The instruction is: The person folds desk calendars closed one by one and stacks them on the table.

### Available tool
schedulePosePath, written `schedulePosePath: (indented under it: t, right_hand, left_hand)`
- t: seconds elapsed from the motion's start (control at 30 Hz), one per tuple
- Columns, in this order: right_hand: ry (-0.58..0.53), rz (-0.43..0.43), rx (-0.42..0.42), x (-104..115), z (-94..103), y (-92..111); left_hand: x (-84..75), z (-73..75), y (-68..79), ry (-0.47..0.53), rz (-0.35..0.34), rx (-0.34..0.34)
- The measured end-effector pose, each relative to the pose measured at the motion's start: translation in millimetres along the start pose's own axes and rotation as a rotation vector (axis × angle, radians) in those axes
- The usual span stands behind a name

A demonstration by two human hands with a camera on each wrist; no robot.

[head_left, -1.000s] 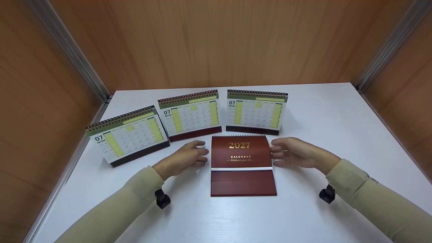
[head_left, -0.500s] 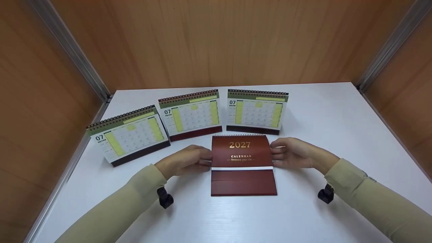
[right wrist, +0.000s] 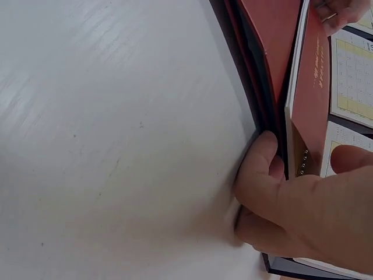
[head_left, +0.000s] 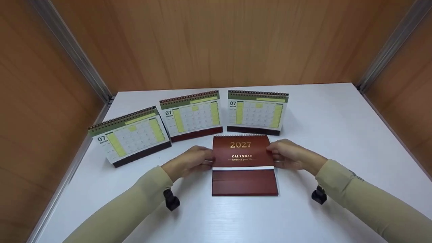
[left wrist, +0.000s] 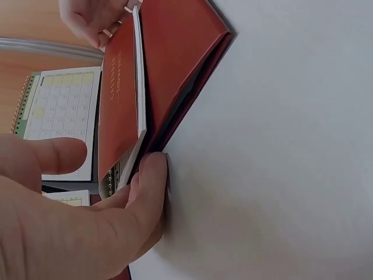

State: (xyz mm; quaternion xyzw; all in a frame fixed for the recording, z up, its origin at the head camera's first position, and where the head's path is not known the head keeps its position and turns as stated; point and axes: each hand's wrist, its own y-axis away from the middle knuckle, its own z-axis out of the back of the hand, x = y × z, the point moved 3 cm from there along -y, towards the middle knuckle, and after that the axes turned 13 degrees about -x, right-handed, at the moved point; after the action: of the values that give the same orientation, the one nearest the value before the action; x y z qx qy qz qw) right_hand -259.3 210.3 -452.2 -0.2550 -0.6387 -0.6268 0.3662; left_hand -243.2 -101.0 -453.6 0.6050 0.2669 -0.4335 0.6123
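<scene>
A dark red desk calendar (head_left: 241, 152) lies low on the table, its cover marked 2027 in gold and its spiral binding at the far side. My left hand (head_left: 194, 158) is at its left edge; in the left wrist view the fingertips touch that edge (left wrist: 150, 166) and the thumb stands apart above. At the right edge, my right hand (head_left: 292, 153) has fingertips against the side, and its thumb reaches over the cover's edge in the head view. The right wrist view shows the thumb (right wrist: 349, 157) raised, not plainly pressing. Fingers under the calendar are partly hidden.
Behind stand three upright desk calendars open at 07: a left one (head_left: 135, 136), a middle one (head_left: 192, 116) and a right one (head_left: 256, 113). Wooden panels (head_left: 216, 44) enclose the white table (head_left: 337, 135) at the back and sides.
My left hand has moved right from beside the red calendar to its left edge. The right hand has shifted slightly left, its thumb now over the cover's edge. The calendar stays in place.
</scene>
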Motion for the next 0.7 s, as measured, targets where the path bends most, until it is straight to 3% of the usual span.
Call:
schedulePosePath:
  t: [0.33,0.7]
  right_hand:
    - [0.107,0.082,-0.054,-3.1,2.1,-1.1]
    - [0.209,0.155,-0.035,-3.7,13.9,3.6]
  left_hand:
    - [1.7,-6.7,1.7,0.0,0.004,-0.049]
    - [0.7,-14.3,0.3,-0.053,-0.037,-0.088]
